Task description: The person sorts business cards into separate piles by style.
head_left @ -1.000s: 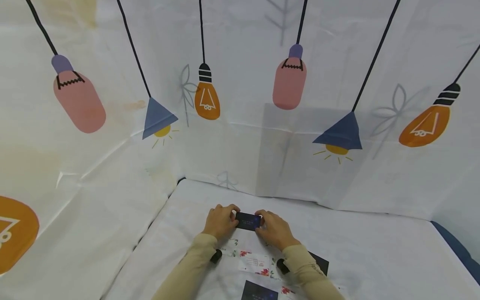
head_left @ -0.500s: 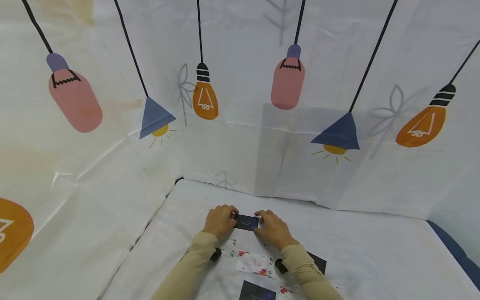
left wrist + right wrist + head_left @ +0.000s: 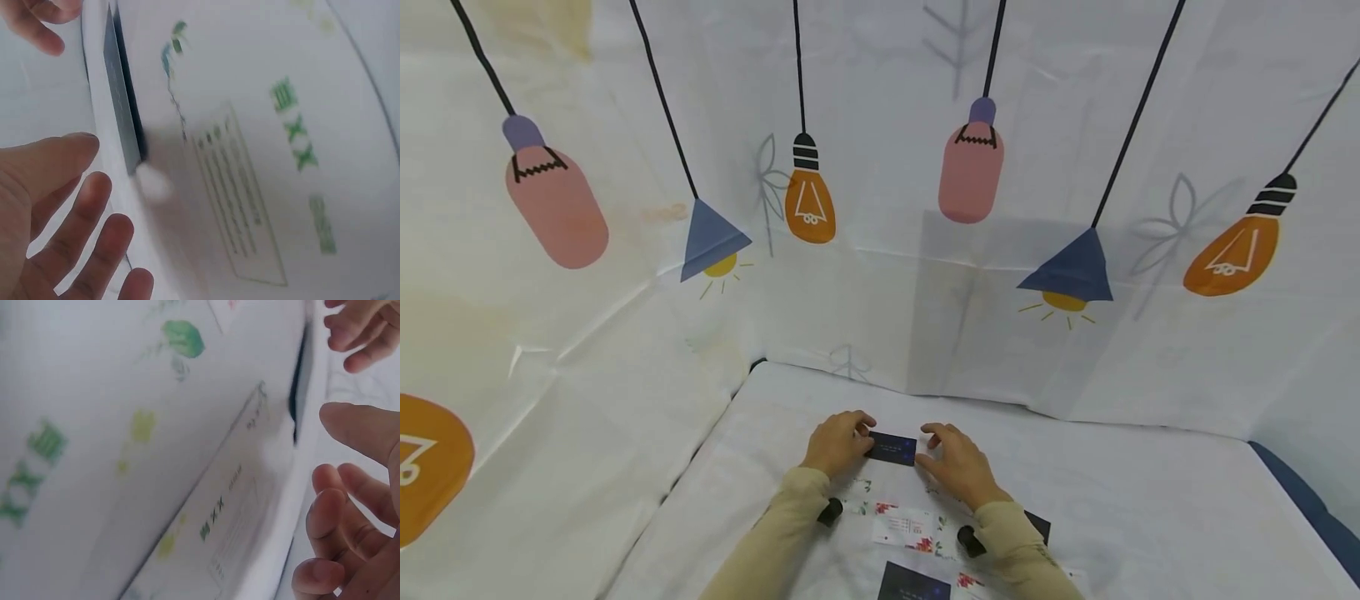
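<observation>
A dark business card [image 3: 892, 448] with small light print lies near the far part of the white table, between both hands. At its left end is my left hand [image 3: 837, 444]; in the left wrist view, its thumb and spread fingers stand apart from the card [image 3: 122, 100]. My right hand [image 3: 957, 465] hovers off the card's right end, thumb and index finger parted around nothing. In the right wrist view, the right hand's thumb [image 3: 359, 428] is also clear of the dark card [image 3: 302, 387]. White cards with green print [image 3: 240, 194] lie nearer the wrists.
A white card with red flowers [image 3: 904, 527] lies in front of the hands. Another dark card [image 3: 916, 583] sits at the bottom edge, and one [image 3: 1037, 526] is partly hidden by the right sleeve. Behind the table hangs a white sheet [image 3: 850, 308] with printed lamps.
My right hand's fingers have parted and drawn back from the card's right end. The left hand and the card have hardly moved.
</observation>
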A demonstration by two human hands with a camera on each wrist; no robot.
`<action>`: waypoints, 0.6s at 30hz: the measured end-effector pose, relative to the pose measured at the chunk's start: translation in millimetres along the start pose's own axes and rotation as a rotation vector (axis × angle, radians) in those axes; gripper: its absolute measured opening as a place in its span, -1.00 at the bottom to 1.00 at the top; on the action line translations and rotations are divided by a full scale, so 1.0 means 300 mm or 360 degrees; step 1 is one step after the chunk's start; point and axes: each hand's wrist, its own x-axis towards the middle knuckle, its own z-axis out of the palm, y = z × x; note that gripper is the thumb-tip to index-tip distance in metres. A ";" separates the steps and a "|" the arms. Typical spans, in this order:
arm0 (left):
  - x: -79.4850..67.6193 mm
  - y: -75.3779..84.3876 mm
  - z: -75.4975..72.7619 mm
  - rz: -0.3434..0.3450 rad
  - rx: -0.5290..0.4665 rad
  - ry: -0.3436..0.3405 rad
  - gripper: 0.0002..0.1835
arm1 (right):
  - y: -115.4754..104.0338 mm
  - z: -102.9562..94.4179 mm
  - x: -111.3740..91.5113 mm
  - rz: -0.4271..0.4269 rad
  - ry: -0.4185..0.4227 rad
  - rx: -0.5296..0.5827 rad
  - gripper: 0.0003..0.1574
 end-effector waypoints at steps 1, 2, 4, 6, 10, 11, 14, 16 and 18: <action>-0.002 0.008 -0.001 0.0005 -0.0006 -0.0003 -0.75 | 0.002 -0.006 -0.008 0.0009 0.0009 0.0008 -0.40; -0.005 0.016 -0.001 0.0007 -0.0015 -0.0011 -0.75 | 0.004 -0.013 -0.016 0.0019 0.0015 0.0019 -0.41; -0.010 0.033 0.002 0.0047 -0.0011 -0.0026 -0.74 | 0.007 -0.029 -0.033 0.0034 0.0021 0.0017 -0.42; -0.015 0.048 0.009 0.0098 0.0002 -0.0051 -0.73 | 0.013 -0.048 -0.051 0.0032 0.0022 0.0018 -0.41; -0.025 0.073 0.027 0.0233 0.0043 -0.0126 -0.68 | 0.021 -0.089 -0.085 0.0012 0.0046 0.0013 -0.40; -0.028 0.079 0.031 0.0250 0.0041 -0.0150 -0.67 | 0.024 -0.099 -0.093 0.0003 0.0051 0.0010 -0.39; -0.033 0.100 0.046 0.0313 0.0041 -0.0210 -0.65 | 0.039 -0.126 -0.114 0.0022 0.0054 -0.0010 -0.38; -0.036 0.118 0.053 0.0352 0.0044 -0.0227 -0.64 | 0.054 -0.141 -0.125 0.0043 0.0043 -0.0019 -0.37; -0.036 0.136 0.061 0.0411 0.0047 -0.0225 -0.62 | 0.071 -0.153 -0.137 0.0064 0.0028 -0.0021 -0.37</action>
